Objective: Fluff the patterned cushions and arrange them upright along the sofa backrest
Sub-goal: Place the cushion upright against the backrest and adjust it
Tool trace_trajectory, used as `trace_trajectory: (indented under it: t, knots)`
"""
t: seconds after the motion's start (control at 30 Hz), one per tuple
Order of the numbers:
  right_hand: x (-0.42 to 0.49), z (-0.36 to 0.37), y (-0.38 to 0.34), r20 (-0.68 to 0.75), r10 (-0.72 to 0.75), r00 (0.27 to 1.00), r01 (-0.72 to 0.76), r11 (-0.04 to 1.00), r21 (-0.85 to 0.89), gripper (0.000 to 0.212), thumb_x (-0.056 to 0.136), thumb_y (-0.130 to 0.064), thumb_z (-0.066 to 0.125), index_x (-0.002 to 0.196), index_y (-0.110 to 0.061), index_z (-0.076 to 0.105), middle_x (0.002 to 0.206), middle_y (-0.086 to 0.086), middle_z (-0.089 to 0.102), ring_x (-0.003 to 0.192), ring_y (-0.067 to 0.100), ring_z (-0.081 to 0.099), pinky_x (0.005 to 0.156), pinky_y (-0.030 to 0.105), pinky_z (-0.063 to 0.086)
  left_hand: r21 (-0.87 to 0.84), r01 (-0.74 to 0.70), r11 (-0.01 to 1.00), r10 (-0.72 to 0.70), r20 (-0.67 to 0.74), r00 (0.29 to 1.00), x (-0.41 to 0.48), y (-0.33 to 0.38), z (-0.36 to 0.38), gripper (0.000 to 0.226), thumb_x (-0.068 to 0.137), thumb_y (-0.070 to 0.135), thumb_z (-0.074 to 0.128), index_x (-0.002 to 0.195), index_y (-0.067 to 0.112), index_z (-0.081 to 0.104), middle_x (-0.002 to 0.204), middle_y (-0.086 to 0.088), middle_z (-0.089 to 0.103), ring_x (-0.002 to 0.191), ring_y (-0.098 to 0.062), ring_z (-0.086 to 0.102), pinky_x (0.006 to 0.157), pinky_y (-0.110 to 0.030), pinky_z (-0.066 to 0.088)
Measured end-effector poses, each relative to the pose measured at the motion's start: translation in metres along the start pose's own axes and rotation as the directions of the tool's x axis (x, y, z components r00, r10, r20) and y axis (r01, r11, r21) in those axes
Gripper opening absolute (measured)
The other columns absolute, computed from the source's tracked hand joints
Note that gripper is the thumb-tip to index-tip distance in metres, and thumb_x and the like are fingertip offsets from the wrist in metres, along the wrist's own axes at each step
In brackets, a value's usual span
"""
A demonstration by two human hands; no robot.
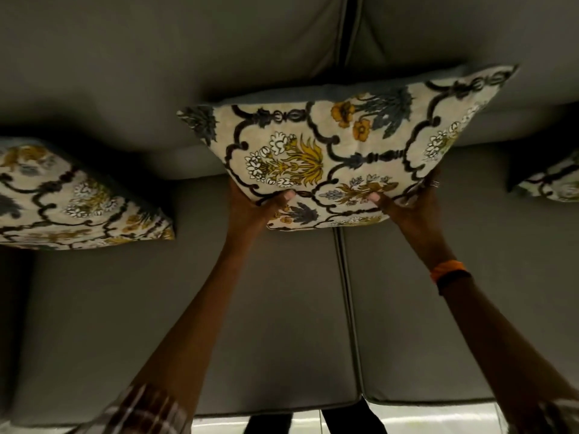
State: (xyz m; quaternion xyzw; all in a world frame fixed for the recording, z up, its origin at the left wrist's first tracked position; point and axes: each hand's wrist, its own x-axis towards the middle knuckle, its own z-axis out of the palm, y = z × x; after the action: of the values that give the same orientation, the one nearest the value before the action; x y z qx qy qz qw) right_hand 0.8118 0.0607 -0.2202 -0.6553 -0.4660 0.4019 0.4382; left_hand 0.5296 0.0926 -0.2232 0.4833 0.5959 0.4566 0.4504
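The person held the middle cushion [341,145] between both hands, raised clear of the sofa seat [275,308] and close to the backrest [188,57]. The left hand [260,205] gripped the lower left edge, with the thumb pressed onto the patterned face and the fingers hidden behind. The right hand [407,202] gripped the lower right edge in the same manner; a ring showed on one finger and an orange band [448,272] sat on the wrist. Both hands were closed on the fabric, pinching the cushion from opposite sides. This two-sided grip probably served to keep the cushion square while it was shaken or set down.

The cushion was tilted, its right top corner higher than its left. Whether its top edge touched the backrest could not be determined.

A second cushion [72,198] lay well to the left of the left hand, leaning low on the seat. A third cushion [551,183] showed partly at the frame edge, right of the right hand. Judged from this, the held cushion remained to be placed upright.
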Motion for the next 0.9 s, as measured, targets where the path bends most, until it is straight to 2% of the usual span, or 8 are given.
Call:
trace_trajectory:
  t: [0.1, 0.17, 0.33, 0.47, 0.57, 0.63, 0.77, 0.9]
  knots:
    - [-0.01, 0.007, -0.003, -0.152, -0.043, 0.988, 0.037, 0.998, -0.045, 0.114, 0.077, -0.028, 0.093, 0.163, -0.01, 0.021, 0.164, 0.015, 0.042, 0.144, 0.018, 0.052, 0.113, 0.032, 0.051, 0.043, 0.011, 0.999, -0.008, -0.086, 0.996, -0.014, 0.014, 0.009, 0.104, 0.073, 0.01, 0.089, 0.154, 0.003, 0.025, 0.159, -0.016, 0.038, 0.146, -0.018, 0.041, 0.119, -0.028, 0.038]
    - [-0.026, 0.017, -0.012, -0.303, -0.216, 0.928, 0.166, 0.969, -0.182, 0.111, 0.081, -0.032, 0.092, 0.163, -0.019, 0.019, 0.17, 0.02, 0.023, 0.158, 0.031, 0.03, 0.126, 0.046, 0.037, 0.283, -0.061, 0.957, 0.127, -0.218, 0.968, -0.033, 0.022, 0.016, 0.113, 0.076, 0.033, 0.088, 0.158, 0.01, 0.014, 0.165, -0.016, 0.019, 0.154, -0.021, 0.023, 0.124, -0.03, 0.03]
    - [-0.013, 0.046, -0.026, -0.186, -0.72, 0.668, 0.422, 0.573, -0.703, 0.079, 0.094, -0.055, 0.072, 0.158, -0.046, 0.028, 0.164, 0.017, 0.025, 0.16, 0.039, 0.018, 0.126, 0.068, 0.019, 0.797, -0.43, 0.425, 0.66, 0.053, 0.75, -0.041, 0.027, 0.049, 0.086, 0.09, 0.052, 0.069, 0.155, 0.02, 0.024, 0.161, -0.013, 0.022, 0.152, -0.041, 0.021, 0.122, -0.068, 0.017]
    - [-0.013, 0.059, 0.016, -0.033, -0.63, 0.776, 0.38, 0.509, -0.772, 0.068, 0.101, -0.051, 0.063, 0.161, -0.041, 0.033, 0.17, 0.019, 0.022, 0.162, 0.036, 0.01, 0.123, 0.074, 0.02, 0.861, -0.415, 0.292, 0.566, 0.195, 0.801, -0.036, -0.017, 0.068, 0.071, 0.1, 0.052, 0.053, 0.158, 0.033, 0.016, 0.169, -0.01, 0.007, 0.156, -0.032, -0.001, 0.124, -0.067, 0.006]
    - [-0.052, 0.039, 0.077, 0.213, -0.237, 0.948, 0.307, 0.499, -0.81, 0.066, 0.099, -0.036, 0.069, 0.16, -0.032, 0.042, 0.177, 0.015, 0.006, 0.162, 0.041, 0.002, 0.12, 0.076, 0.025, 0.896, -0.304, 0.322, 0.079, 0.295, 0.952, -0.085, -0.066, 0.075, 0.073, 0.104, 0.048, 0.046, 0.157, 0.034, -0.002, 0.168, -0.018, -0.006, 0.155, -0.041, -0.002, 0.121, -0.067, 0.02]
    - [-0.074, 0.014, 0.114, 0.265, 0.004, 0.964, 0.219, 0.547, -0.808, 0.066, 0.099, -0.035, 0.066, 0.16, -0.028, 0.042, 0.173, 0.006, -0.016, 0.163, 0.037, -0.009, 0.124, 0.073, 0.02, 0.914, -0.216, 0.343, -0.203, 0.297, 0.933, -0.127, -0.092, 0.089, 0.076, 0.104, 0.052, 0.036, 0.153, 0.033, -0.019, 0.166, -0.014, -0.02, 0.155, -0.042, -0.009, 0.121, -0.064, 0.021]
    - [-0.081, -0.066, 0.135, 0.296, 0.037, 0.954, 0.193, 0.682, -0.706, 0.08, 0.094, -0.031, 0.073, 0.163, -0.028, 0.033, 0.176, 0.015, 0.014, 0.161, 0.041, 0.023, 0.122, 0.065, 0.032, 0.863, -0.205, 0.462, -0.207, 0.329, 0.921, -0.169, -0.088, 0.154, 0.075, 0.103, 0.055, 0.034, 0.155, 0.039, -0.019, 0.171, -0.01, -0.008, 0.157, -0.035, -0.008, 0.125, -0.06, 0.016]
    - [-0.047, -0.182, 0.141, 0.118, 0.051, 0.992, 0.038, 0.761, -0.647, 0.075, 0.095, -0.033, 0.074, 0.161, -0.024, 0.039, 0.174, 0.014, 0.022, 0.157, 0.039, 0.03, 0.119, 0.058, 0.036, 0.737, -0.274, 0.618, -0.072, 0.4, 0.914, -0.166, -0.044, 0.267, 0.077, 0.101, 0.06, 0.033, 0.154, 0.043, -0.02, 0.172, -0.006, 0.003, 0.157, -0.024, -0.009, 0.126, -0.051, 0.01]
